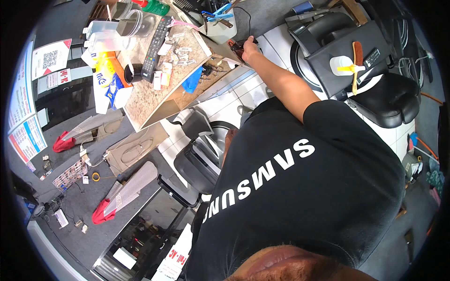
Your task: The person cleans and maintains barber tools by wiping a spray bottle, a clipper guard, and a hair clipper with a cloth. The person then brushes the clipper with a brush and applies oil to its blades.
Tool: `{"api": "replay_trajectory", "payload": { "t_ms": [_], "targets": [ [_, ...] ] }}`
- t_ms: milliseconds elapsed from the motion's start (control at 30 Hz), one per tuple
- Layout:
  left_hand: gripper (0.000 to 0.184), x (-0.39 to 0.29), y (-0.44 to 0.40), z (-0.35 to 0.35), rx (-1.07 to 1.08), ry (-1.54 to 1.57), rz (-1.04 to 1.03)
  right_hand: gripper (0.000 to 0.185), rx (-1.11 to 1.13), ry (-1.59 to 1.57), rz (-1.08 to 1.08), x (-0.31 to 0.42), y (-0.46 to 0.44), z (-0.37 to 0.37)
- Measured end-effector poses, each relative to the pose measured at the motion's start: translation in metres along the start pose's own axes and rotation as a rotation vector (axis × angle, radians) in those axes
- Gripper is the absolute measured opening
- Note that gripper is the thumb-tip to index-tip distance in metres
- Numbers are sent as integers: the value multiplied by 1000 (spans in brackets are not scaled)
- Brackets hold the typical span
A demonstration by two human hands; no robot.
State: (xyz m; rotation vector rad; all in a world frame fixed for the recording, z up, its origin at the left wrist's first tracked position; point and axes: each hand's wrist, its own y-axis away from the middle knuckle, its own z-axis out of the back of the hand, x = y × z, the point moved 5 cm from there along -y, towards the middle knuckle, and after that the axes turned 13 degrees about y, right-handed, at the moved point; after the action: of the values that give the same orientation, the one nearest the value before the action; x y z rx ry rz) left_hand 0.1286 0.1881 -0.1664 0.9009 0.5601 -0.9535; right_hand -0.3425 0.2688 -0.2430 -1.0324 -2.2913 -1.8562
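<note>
My right hand (251, 49) reaches out at the far corner of the wooden counter (152, 100), fingers closed around a dark reddish-black object (238, 47). Its exact kind is too small to make out. Just past it, a pale container (220, 32) holds blue-handled tools and combs. Below, an open shelf under the countertop has scissors (216, 70) and a blue cloth-like item (191, 81). Only a sliver of my left hand (228, 140) shows beside my black shirt, near the salon chair (199, 164); its fingers are hidden.
On the counter lie a remote control (156, 49), clear plastic containers (105, 36), a yellow and blue packet (108, 77) and several small blades or boxes. A black chair (393, 100) stands at right; a brush (358, 54) and another remote (372, 57) lie on a dark surface.
</note>
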Motion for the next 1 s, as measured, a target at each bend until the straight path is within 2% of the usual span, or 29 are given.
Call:
{"api": "replay_trajectory", "payload": {
  "t_ms": [100, 167, 200, 300, 400, 533, 667, 733, 800, 933, 1000],
  "targets": [
    [22, -2, -2, -2, 8, -31, -47, 66, 19, -46, -41, -5, 6, 4],
    [21, 3, -4, 1, -19, 111, 91, 64, 53, -46, -59, -5, 16, 6],
    [22, 8, -4, 1, -60, 284, 258, 64, 70, -46, -67, -4, 21, 6],
    [35, -6, -5, -2, 96, -207, -158, 62, 100, -49, -118, 7, 55, 6],
    [43, 8, -12, 3, -17, 196, 261, 58, 136, -23, -155, 1, 48, 3],
    [42, -8, -9, 6, -63, 242, 298, 56, 127, 85, -149, 1, 52, 3],
    [41, -3, -8, 3, -85, 271, 303, 55, 156, 195, -142, -13, 18, 6],
    [40, 4, -7, 2, -96, 308, 329, 57, 189, 352, -146, -17, 12, 7],
    [39, -11, -4, 6, -93, 327, 343, 60, 198, 585, -138, -6, 34, 13],
    [40, 10, -5, -1, -103, 303, 343, 62, 178, 604, -189, 12, 85, 15],
    [41, 20, -9, -2, -121, 228, 326, 67, 201, 691, -152, 12, 76, 19]
  ]
}}
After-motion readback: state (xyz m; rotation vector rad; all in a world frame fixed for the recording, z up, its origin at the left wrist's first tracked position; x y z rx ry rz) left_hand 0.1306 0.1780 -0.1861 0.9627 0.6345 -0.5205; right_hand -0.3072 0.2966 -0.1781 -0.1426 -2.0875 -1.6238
